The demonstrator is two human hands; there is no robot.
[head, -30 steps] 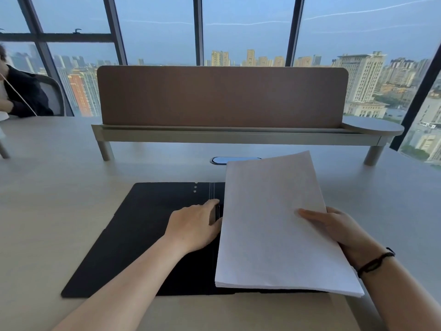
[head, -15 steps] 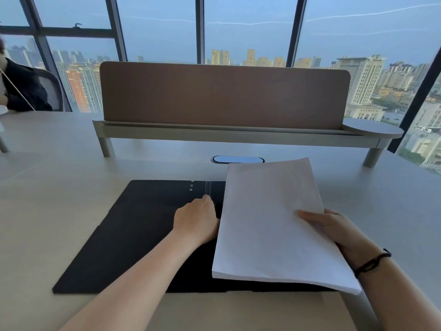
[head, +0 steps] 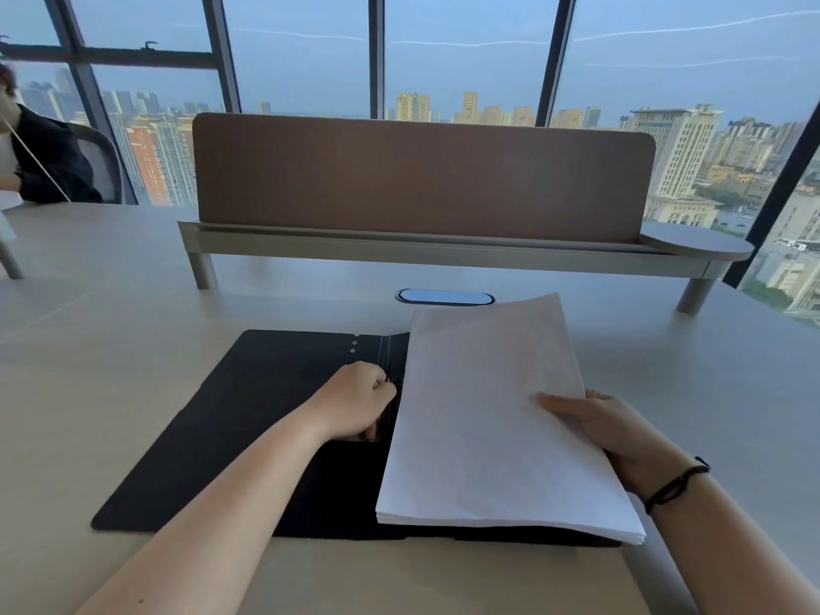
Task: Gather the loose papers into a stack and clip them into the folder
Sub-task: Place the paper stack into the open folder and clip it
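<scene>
The left hand point(head: 355, 403), which lay flat and open a second ago, has curled its fingers point(head: 380, 383) at the clip in the spine of the open black folder point(head: 230, 419); whether they grip it cannot be told. The right hand point(head: 590, 421) still pinches the right edge of the paper stack point(head: 483, 419), thumb on top, tilted above the folder's right half. The clip is probably being opened for the papers.

There is just one camera, worn on the person's head. It looks forward and down, close over the table point(head: 133, 348). Far off, it takes in the brown screen point(head: 421, 179) and the windows point(head: 461, 59).
</scene>
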